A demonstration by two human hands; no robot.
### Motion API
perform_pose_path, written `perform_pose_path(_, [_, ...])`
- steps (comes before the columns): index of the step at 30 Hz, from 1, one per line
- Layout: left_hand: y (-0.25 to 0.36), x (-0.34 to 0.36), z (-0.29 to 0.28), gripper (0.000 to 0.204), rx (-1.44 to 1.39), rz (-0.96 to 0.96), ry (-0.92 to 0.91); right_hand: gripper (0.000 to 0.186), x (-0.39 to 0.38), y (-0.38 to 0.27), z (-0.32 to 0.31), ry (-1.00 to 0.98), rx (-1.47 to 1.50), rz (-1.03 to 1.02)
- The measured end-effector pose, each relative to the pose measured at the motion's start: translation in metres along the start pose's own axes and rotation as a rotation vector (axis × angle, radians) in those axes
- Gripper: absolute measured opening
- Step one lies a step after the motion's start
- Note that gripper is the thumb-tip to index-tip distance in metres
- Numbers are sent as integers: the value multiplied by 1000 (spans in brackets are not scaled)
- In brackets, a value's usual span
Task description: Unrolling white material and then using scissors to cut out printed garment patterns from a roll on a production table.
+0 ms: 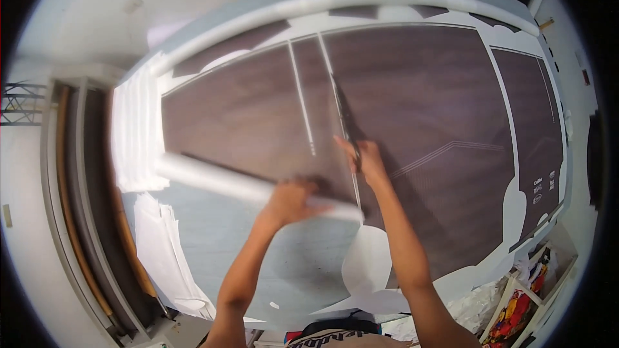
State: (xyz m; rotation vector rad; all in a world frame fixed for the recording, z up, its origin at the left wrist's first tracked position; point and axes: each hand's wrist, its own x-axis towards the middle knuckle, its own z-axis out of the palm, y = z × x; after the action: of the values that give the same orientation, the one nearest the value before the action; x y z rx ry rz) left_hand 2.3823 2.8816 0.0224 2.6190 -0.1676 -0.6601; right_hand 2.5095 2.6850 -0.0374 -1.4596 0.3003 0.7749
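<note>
A large white sheet printed with dark brown panels [425, 103] lies spread over the table. My right hand [364, 161] grips a pair of dark scissors [343, 116], their blades pointing away from me along the white strip between two panels. Left of that strip, the near edge of the sheet is curled into a white roll [219, 177]. My left hand [293, 203] is closed over this roll near its right end, its fingertips smeared by motion. White lines and small marks are printed on the panels.
Beneath the sheet shows the grey-blue tabletop [284, 264]. White folded sheets [158, 245] lie along its left edge. A long white roll [322, 3] runs along the far edge. Rolls of material stand in a rack [84, 206] at left; a shelf with colourful items [522, 303] is at lower right.
</note>
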Motion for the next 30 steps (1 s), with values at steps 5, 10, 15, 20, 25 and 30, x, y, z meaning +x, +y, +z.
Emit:
perform_pose_path(5, [10, -31, 47, 84, 43, -1, -279, 51, 5, -4, 9, 24, 2, 2])
perform_pose_path(10, [11, -54, 65, 76, 68, 64, -101, 52, 2, -11, 18, 29, 16, -4])
perform_pose_path(15, [15, -68, 69, 72, 85, 47, -102, 52, 15, -25, 27, 35, 50, -22])
perform_pose_path(20, [16, -72, 76, 68, 73, 38, -82, 53, 39, -41, 28, 34, 52, -29])
perform_pose_path(25, [16, -74, 74, 68, 68, 34, -90, 51, 61, -55, 33, 23, 39, -25])
perform_pose_path(30, [17, -73, 75, 69, 55, 28, -104, 51, 84, -69, 36, 18, 58, -34])
